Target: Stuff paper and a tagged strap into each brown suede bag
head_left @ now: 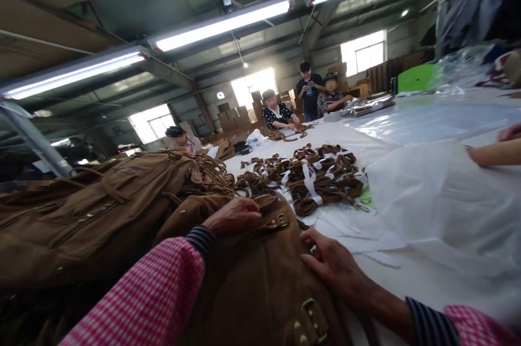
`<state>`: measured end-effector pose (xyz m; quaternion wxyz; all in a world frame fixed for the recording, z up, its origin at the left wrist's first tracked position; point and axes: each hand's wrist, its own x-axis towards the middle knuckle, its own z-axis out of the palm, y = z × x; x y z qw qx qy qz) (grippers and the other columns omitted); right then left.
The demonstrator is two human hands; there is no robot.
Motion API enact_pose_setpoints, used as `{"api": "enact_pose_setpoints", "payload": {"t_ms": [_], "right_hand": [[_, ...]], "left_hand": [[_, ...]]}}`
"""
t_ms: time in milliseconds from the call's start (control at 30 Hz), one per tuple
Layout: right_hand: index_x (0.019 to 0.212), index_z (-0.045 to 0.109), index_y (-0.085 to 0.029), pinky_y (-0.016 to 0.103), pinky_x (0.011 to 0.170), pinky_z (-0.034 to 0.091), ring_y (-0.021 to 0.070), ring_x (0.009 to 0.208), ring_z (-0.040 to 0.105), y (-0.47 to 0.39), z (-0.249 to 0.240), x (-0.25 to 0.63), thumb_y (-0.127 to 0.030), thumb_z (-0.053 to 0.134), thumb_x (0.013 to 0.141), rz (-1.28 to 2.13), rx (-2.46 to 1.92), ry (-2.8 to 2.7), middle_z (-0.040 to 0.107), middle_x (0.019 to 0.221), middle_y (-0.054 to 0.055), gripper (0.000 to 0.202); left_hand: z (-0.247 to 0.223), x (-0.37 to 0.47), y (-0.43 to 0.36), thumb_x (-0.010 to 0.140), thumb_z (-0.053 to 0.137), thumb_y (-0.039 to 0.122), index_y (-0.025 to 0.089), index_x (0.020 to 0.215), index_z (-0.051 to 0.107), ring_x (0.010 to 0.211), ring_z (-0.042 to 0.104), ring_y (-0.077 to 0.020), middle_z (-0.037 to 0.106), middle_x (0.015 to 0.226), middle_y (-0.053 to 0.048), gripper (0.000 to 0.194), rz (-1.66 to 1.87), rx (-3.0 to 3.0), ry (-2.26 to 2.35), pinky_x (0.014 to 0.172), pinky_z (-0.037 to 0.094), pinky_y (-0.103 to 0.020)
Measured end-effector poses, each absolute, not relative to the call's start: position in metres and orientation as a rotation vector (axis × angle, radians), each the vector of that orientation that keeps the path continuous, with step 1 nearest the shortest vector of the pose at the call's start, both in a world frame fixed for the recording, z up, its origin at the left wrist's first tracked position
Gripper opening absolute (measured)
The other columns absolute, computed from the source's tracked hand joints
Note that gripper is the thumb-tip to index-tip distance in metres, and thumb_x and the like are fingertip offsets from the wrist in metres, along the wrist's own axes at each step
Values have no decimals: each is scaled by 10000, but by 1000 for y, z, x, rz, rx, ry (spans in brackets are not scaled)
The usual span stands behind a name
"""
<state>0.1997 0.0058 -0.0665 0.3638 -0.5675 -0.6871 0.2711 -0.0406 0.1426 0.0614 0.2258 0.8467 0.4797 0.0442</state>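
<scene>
A brown canvas bag (252, 275) with brass buckles and straps lies in front of me on the table. My left hand (236, 214) is closed at its upper edge, fingers bent together over the cloth next to a buckled strap (279, 222). At the bag's right edge, my right hand (331, 262) grips the side, with the thumb on the cloth and the other fingers curled beside it. Part of the fingers' undersides is hidden. Another brass buckle (311, 318) shows near the bag's lower right.
More brown bags (101, 199) are piled at left. Beyond lie bundled brown straps (313, 177) with white bands. White sheets (439, 199) and clear plastic (427, 118) cover the table's right side. Another person's arm (496, 153) reaches in at right; several people stand or sit farther back.
</scene>
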Motion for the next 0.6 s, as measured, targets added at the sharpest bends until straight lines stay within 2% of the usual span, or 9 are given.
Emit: {"api": "enact_pose_setpoints", "payload": {"t_ms": [100, 167, 267, 333, 400, 467, 600], "right_hand": [[979, 620, -222, 309, 816, 479, 180, 884, 635, 3, -70, 199, -90, 515, 843, 534, -1271, -1897, 639, 1021, 33, 216], [937, 627, -217, 284, 814, 493, 168, 892, 630, 4, -75, 198, -55, 477, 845, 475, -1142, -1938, 623, 1024, 40, 239], [912, 643, -212, 244, 786, 511, 153, 877, 632, 7, -79, 197, -46, 444, 864, 431, -996, -1980, 623, 1038, 56, 263], [911, 657, -216, 223, 757, 518, 147, 856, 640, 8, -80, 197, -54, 447, 870, 412, -953, -2018, 633, 1060, 61, 268], [921, 671, -228, 210, 740, 524, 141, 834, 650, 9, -80, 197, -58, 458, 870, 393, -941, -2046, 647, 1091, 62, 277], [939, 681, -236, 208, 740, 533, 142, 834, 661, 9, -81, 198, -56, 464, 863, 384, -935, -2064, 658, 1119, 66, 292], [920, 673, -227, 213, 756, 546, 151, 841, 671, 10, -83, 199, -55, 481, 843, 395, -942, -2102, 661, 1119, 79, 269]], "left_hand": [[34, 9, 151, 912, 531, 511, 207, 1038, 744, 1073, 619, -286, 728, 1109, -91, 392, 281, 2398, 1496, 964, 427, -375], [7, 34, 156, 921, 521, 513, 179, 1020, 723, 1190, 551, -348, 692, 1192, -152, 403, 342, 2412, 1652, 1042, 362, -464], [-22, 53, 167, 934, 468, 587, 148, 1045, 687, 1226, 511, -410, 668, 1216, -213, 503, 404, 2374, 1824, 1049, 313, -581], [-30, 55, 176, 891, 520, 637, 184, 1034, 688, 1219, 515, -421, 694, 1180, -180, 503, 428, 2332, 1859, 1039, 302, -607], [-31, 54, 185, 800, 649, 626, 225, 930, 706, 1181, 546, -411, 737, 1066, -123, 425, 446, 2276, 1839, 1028, 314, -583], [-30, 53, 192, 729, 741, 525, 238, 837, 708, 1123, 588, -373, 752, 972, -81, 309, 498, 2211, 1791, 1003, 349, -521], [-32, 51, 203, 685, 738, 298, 216, 851, 688, 971, 645, -264, 744, 938, -44, 192, 683, 2049, 1675, 859, 438, -371]]}}
